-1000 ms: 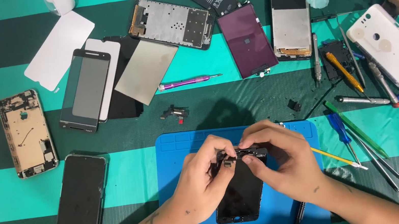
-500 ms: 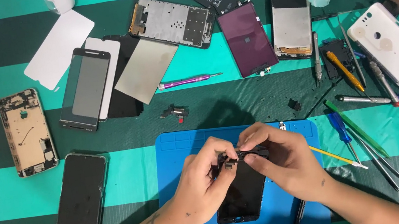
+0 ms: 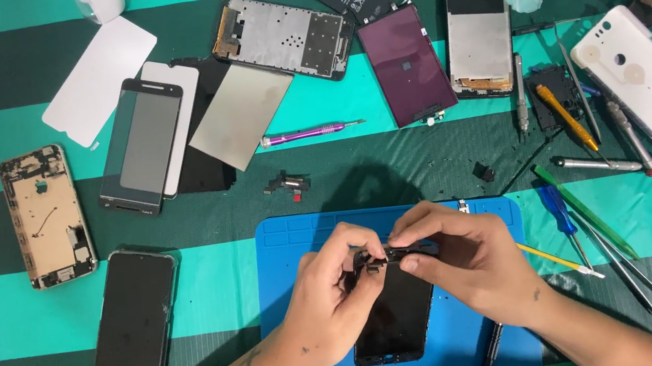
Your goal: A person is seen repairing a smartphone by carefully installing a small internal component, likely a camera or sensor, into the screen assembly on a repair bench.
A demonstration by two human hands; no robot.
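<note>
A black phone screen lies on a blue work mat near the table's front edge. My left hand and my right hand meet over the screen's top end. Their fingertips pinch a small dark part that sits at the top of the screen. Whether the part is attached to the screen or loose, I cannot tell. Both wrists rest on the mat.
Phone parts cover the striped green cloth: a black phone and a gold frame on the left, panels and a purple screen at the back, a purple screwdriver, a white back cover, and several tools on the right.
My fingers have shifted slightly around the small part at the screen's top. The screen and the things on the cloth lie where they were.
</note>
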